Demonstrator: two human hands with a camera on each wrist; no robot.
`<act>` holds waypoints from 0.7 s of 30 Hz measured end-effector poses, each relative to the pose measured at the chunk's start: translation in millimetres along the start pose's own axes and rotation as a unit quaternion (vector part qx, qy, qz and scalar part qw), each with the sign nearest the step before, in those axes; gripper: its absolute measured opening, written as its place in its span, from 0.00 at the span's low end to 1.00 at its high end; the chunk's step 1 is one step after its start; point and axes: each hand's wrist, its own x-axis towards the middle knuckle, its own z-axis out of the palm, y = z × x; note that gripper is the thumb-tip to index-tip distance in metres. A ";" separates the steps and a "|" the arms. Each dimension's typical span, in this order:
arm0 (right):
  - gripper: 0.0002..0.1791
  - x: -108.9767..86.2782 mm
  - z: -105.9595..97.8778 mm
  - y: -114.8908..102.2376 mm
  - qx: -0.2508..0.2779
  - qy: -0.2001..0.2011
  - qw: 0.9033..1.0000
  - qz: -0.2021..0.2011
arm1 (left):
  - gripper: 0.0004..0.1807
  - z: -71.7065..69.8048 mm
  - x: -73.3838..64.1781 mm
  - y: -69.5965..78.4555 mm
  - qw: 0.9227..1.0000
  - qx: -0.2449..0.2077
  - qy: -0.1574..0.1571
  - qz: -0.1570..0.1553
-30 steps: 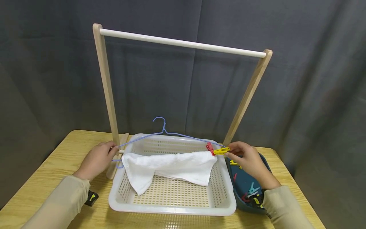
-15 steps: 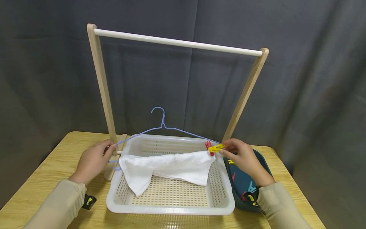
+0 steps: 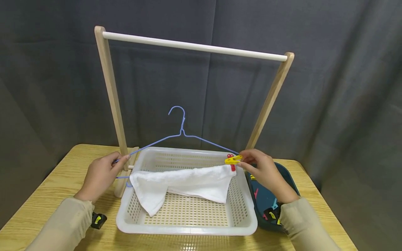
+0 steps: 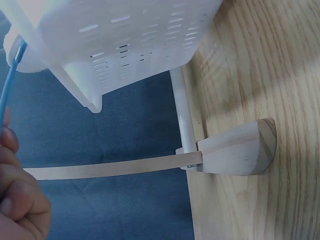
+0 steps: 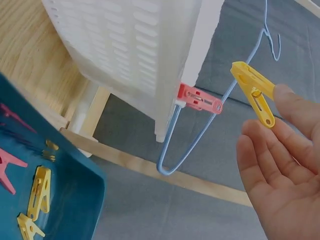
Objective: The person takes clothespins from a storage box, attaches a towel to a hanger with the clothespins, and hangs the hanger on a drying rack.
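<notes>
Fingers of left hand (image 3: 101,174) grip the blue hanger (image 3: 183,124) | those of right hand (image 3: 263,171) pinch the yellow peg (image 3: 232,160), near the red peg (image 5: 197,97) | white towel (image 3: 188,181) hangs, as I see it, from hanger's lower bar, above the basket (image 3: 188,230) | peg box (image 5: 75,200) beside basket, both on surface (image 3: 47,191)

Two beige-sleeved forearms (image 3: 62,223) extend forward, well apart. The bare left hand (image 3: 101,176) pinches with thumb and curled fingers; the bare right hand (image 3: 263,170) pinches between thumb and fingertips.
</notes>
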 end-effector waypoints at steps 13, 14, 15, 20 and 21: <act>0.19 1.1 5.7 -19.7 -0.057 0.003 0.996 -0.061 | 0.20 -3.8 0.1 5.7 0.999 -0.048 0.020 0.011; 0.19 1.3 6.5 -20.1 -0.057 0.003 0.996 -0.063 | 0.20 -4.1 0.0 6.2 0.998 -0.052 0.020 0.010; 0.19 1.4 7.5 -20.2 -0.055 0.003 0.996 -0.065 | 0.20 -4.4 0.0 6.6 0.998 -0.055 0.020 0.010; 0.18 2.7 9.2 -22.2 -0.051 0.008 0.996 -0.079 | 0.20 -7.2 0.0 11.8 0.998 -0.065 0.024 0.006; 0.17 3.0 9.3 -22.6 -0.052 0.010 0.995 -0.082 | 0.20 -7.7 0.2 12.5 0.997 -0.066 0.026 0.007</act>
